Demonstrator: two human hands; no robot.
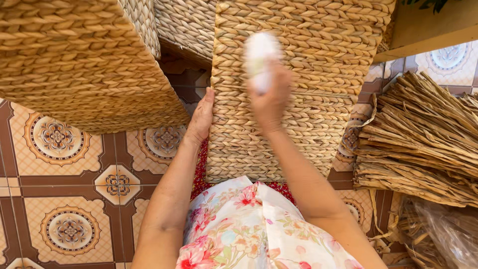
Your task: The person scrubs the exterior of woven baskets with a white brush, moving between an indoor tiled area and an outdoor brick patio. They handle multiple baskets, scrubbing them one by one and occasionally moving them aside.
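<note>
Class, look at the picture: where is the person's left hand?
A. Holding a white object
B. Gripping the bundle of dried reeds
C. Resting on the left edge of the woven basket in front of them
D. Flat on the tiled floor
C: the left hand rests against the left edge of the woven basket, while the right hand holds the blurred white object.

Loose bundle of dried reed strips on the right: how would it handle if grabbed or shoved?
The dried reed bundle is probably light for its bulk: thin, dry, flat strips. It looks loosely stacked with ends splayed, so strips would likely slide apart or shed rather than lift as one. Individual strips seem bendy yet possibly brittle.
</note>
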